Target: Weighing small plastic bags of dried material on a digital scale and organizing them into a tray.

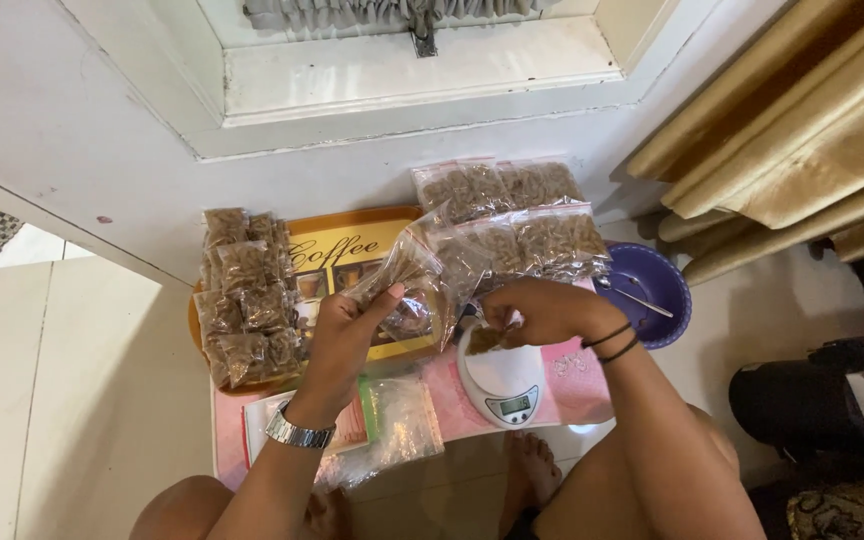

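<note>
While both hands work over a low pink table [562,385], the biggest thing in view is the white door [102,130] filling the picture from nine to one o'clock, with tan curtain folds [802,130] at two o'clock. On the table's far left, at about nine o'clock from the hands, an orange tray [352,245] carries a stack of small filled packets [247,300] of brown pieces. More filled packets [512,215] lie in a heap at twelve o'clock, just above the hands. A purple bowl [657,290] with a spoon [632,295] in it sits at three o'clock, just off the table's edge. A white kitchen scale [502,380] stands at six o'clock under the right hand, with a small mound of brown pieces on its pan. Empty clear bags [397,425] lie at seven o'clock, beside the left wrist.

A clear plastic bag [412,280], partly filled, is held up at the centre between the two hands. The left hand [347,335], wearing a metal watch [297,432], has its fingers and thumb pinched on the bag's left edge. The right hand [542,310], with black bands [612,342] at the wrist, is curled shut with fingertips bunched at the bag's right side, just above the scale pan; whether it grips the bag or brown pieces cannot be made out.
</note>
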